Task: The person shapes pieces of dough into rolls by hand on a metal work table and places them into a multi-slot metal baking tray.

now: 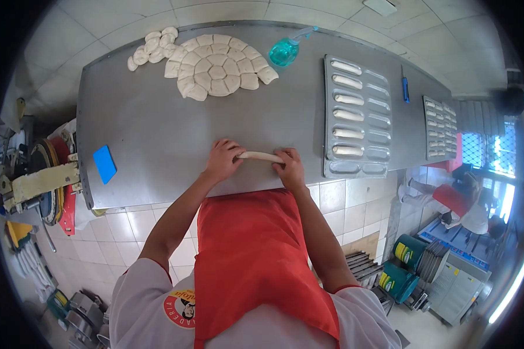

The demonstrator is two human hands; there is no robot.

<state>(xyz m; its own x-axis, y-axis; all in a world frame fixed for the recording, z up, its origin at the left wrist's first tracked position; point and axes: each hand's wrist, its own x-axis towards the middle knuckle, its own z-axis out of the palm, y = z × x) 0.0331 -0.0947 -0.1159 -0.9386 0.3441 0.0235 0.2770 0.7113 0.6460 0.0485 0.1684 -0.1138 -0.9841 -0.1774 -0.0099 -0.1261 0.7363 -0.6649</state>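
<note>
Where the grey table (151, 128) begins, a flat blue scraper (105, 164) lies near the left edge. Cut dough pieces (217, 72) sit farther in, toward the far side. The left hand (224, 160) has its fingers closed on the left end of a dough roll (259, 156), located between both hands at the table's near side; whether it is lifted cannot be determined. Its long axis runs sideways, roughly along the near edge, right end slightly closer to the person. The right hand (289, 166) grips that end and is nearer the grooved tray (379, 121), whose rolls also point sideways.
</note>
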